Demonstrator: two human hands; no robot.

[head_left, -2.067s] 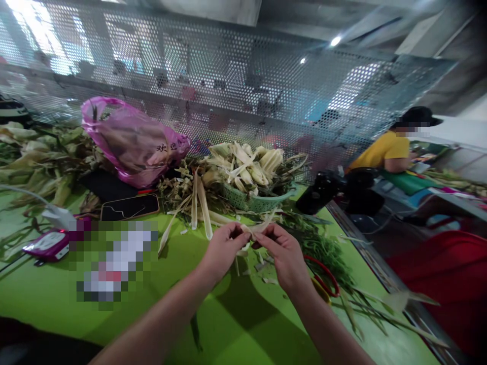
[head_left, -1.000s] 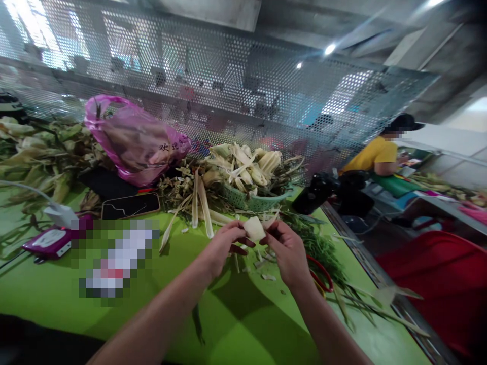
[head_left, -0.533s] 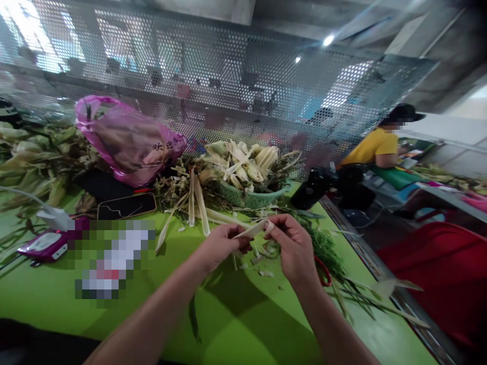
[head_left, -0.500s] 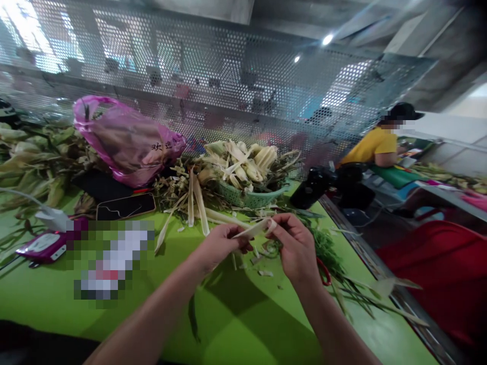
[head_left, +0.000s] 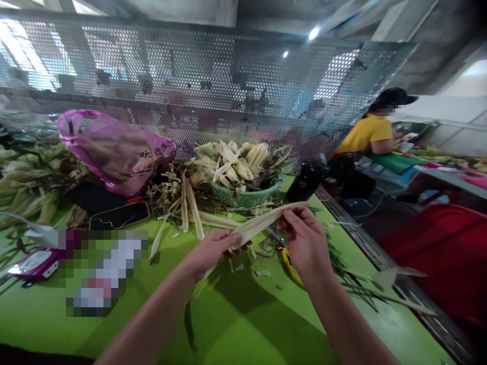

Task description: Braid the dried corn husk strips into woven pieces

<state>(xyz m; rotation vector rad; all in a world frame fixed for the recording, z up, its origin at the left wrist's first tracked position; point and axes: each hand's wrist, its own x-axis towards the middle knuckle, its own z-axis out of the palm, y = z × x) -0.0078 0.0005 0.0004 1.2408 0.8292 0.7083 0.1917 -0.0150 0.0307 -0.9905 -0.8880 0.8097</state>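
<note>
A long pale strip of corn husk (head_left: 262, 224) is stretched between my hands above the green table (head_left: 243, 324). My left hand (head_left: 213, 249) pinches its lower left end, the thumb on top. Near the strip's right end, my right hand (head_left: 304, 235) grips it between thumb and fingers. Scissors with yellow and red handles (head_left: 291, 266) lie on the table just left of my right hand, which partly hides them. Small husk scraps (head_left: 262, 273) are scattered below the strip.
Behind my hands stands a green basket (head_left: 247, 197) heaped with husks. A pink plastic bag (head_left: 114, 152), a phone (head_left: 119, 216) and a purple power strip (head_left: 38, 263) are at the left. A black object (head_left: 304, 180) stands near the right edge. A person in yellow (head_left: 367, 133) sits beyond.
The husk strip now shows as a longer, wider band, reaching past my right hand. My right hand has moved slightly right, and the scissors' yellow handle has come into view.
</note>
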